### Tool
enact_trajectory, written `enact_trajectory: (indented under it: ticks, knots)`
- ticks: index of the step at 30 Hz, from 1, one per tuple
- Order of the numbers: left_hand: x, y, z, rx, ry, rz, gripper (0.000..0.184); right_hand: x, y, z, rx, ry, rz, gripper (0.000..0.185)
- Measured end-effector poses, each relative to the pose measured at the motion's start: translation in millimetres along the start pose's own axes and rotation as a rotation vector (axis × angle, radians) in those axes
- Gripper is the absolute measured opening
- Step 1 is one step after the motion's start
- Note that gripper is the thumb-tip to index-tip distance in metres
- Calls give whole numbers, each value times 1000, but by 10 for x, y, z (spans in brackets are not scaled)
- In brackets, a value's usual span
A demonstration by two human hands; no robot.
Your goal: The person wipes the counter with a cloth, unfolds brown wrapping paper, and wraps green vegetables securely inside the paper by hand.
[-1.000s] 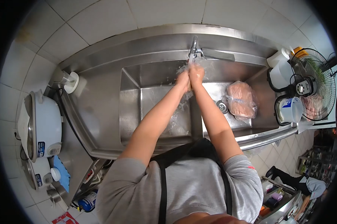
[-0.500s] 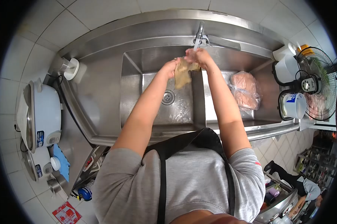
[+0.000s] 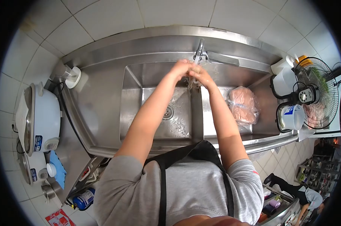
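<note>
Water runs from the faucet onto my two hands, which meet over the divider of the steel double sink. My left hand is bent at the left of the stream, and my right hand touches it from the right. A wet, brownish cloth-like piece hangs below the fingers, mostly hidden by them. Both hands are closed around it. In the right basin, a clear plastic bag of pinkish meat-like pieces lies beside my right forearm.
White containers and a fan stand at the right. Two white cookers are at the left, near a blue cloth. A clear dispenser sits on the left counter. Another person is at the lower right.
Half a second ago the brownish piece hung spread between my hands; now it is bunched under them. My hands have come together under the stream, and the view has shifted.
</note>
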State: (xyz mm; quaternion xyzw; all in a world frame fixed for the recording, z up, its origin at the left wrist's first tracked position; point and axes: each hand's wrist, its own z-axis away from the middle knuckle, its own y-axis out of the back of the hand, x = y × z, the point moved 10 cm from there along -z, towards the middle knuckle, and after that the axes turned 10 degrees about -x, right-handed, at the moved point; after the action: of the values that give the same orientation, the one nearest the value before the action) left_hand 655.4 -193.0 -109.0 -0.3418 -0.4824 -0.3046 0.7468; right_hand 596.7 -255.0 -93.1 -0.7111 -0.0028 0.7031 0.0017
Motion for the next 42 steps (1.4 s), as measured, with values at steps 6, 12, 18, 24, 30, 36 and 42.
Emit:
enact_trajectory:
  ticks: [6,12,18,24,30,36,42]
  knots:
    - [-3,640,130,101,-206,668,26,367,223,-113,66,-11,-202,39]
    - [-755,-107,506,-43,232,1022,59,-460,-529,-50,161,200,786,23]
    - [-568,325,279,-10,-223,1289,36,-780,-1089,171,207,496,315,15]
    - [20,619,972,387,-585,1209,31,-223,-961,-232,273,360,-1264,17]
    - [571,520,1605,347,-561,386,41,31,-1475,-654,-251,-153,-1444,6]
    - [780,-569,2065,-1,-569,-989,48,-448,-1842,-134,-485,-281,-255,23]
    - [204,-1076,2179,-218,-633,-1511,41,-229,-2136,107,-603,-318,168,26]
